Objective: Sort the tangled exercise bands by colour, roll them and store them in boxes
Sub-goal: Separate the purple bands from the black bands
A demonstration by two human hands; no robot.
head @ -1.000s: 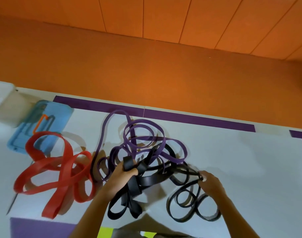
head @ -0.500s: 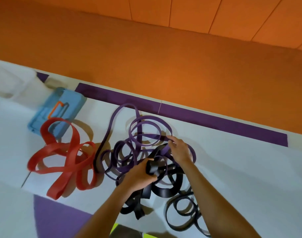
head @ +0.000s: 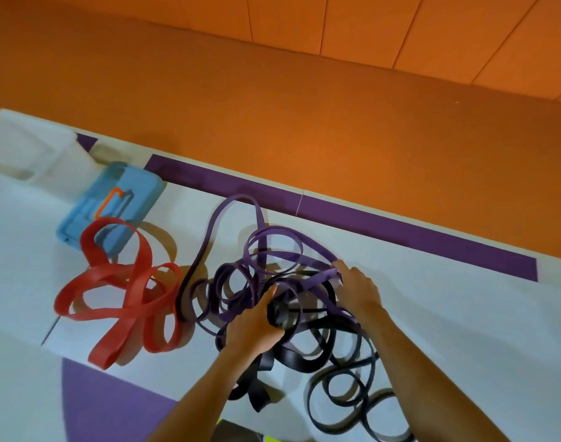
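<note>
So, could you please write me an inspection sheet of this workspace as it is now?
Surface: white table with purple stripes.
Job's things: red band untangled at left; purple bands and black bands tangled together; clear box at far left.
Clutter: blue tray with orange clip, beside the clear box.
Grips: left hand grips a coil of the black bands; right hand pinches the purple bands.
Cables: nothing seen.
Surroundings: orange wall beyond the table.

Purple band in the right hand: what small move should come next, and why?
Probably the right hand draws the purple band up and away while the left hand holds the black band back: the two are interlaced, and the red band already lies apart.
</note>
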